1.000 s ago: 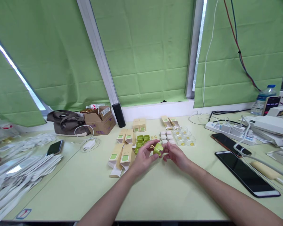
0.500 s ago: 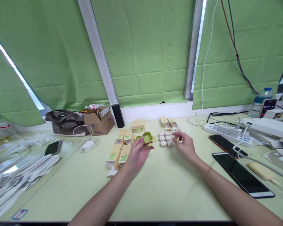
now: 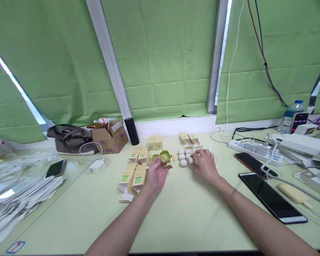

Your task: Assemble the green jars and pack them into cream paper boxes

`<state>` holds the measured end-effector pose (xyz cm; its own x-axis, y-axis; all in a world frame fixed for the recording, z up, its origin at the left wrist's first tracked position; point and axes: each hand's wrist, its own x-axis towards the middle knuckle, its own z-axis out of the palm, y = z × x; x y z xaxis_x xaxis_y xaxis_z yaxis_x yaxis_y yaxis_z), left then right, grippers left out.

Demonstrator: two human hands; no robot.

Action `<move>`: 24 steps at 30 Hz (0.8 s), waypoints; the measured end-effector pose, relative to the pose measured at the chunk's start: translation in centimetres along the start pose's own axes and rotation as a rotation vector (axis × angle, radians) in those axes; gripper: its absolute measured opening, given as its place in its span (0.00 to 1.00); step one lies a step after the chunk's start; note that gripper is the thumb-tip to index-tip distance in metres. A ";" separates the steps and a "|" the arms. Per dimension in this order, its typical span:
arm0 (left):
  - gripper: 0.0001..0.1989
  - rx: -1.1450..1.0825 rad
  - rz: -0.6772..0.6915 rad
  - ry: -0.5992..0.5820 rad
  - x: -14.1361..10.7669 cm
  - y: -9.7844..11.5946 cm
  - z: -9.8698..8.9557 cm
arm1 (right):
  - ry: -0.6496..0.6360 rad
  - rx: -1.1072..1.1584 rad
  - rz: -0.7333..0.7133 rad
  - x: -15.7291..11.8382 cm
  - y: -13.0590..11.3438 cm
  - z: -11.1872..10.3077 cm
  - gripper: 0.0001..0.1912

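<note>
My left hand (image 3: pixel 158 175) is closed on a small green case cover (image 3: pixel 165 156), a hollow open shell held a little above the table. Several small white rounded earbud cases (image 3: pixel 183 163) stand in rows right of it. The fingers of my right hand (image 3: pixel 204 164) close on the front right white case (image 3: pixel 191 160), partly hiding it. Small yellow pieces (image 3: pixel 173 158) lie between the hands. Left of my left hand are several cardboard boxes with green labels, such as this open one (image 3: pixel 139 176); two more open boxes (image 3: pixel 190 139) lie behind the white cases.
On the right lie a tablet-like dark phone (image 3: pixel 272 197), another phone (image 3: pixel 254 164), a yellowish power bank (image 3: pixel 293 193) and a power strip (image 3: pixel 252 149) with cables. White flat packets (image 3: pixel 24 193) pile up at left. A brown carton (image 3: pixel 110 138), a bag (image 3: pixel 72 140) and a black cylinder (image 3: pixel 131 131) line the back.
My right hand has moved from just right of the white cases onto the front right one. My left hand keeps the green cover, and the view has shifted slightly.
</note>
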<state>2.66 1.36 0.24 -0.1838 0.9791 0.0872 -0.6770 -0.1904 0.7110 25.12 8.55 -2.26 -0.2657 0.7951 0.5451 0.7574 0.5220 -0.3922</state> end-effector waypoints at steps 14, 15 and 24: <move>0.12 0.123 0.085 -0.102 -1.8 -0.4 0.1 | -0.507 1.775 0.222 -2.1 -5.7 -1.9 0.18; 0.12 0.129 0.087 -0.102 -1.9 -0.4 0.1 | -0.504 1.784 0.222 -2.1 -5.6 -1.9 0.18; 0.15 0.176 0.079 -0.118 -1.9 -0.6 0.2 | -0.412 1.796 0.249 -2.0 -5.5 -1.9 0.18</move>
<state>3.55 -0.39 -0.26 -0.1392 0.9653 0.2212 -0.5268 -0.2613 0.8088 22.60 3.48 0.26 -0.5800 0.7669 0.2748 -0.5902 -0.1630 -0.7907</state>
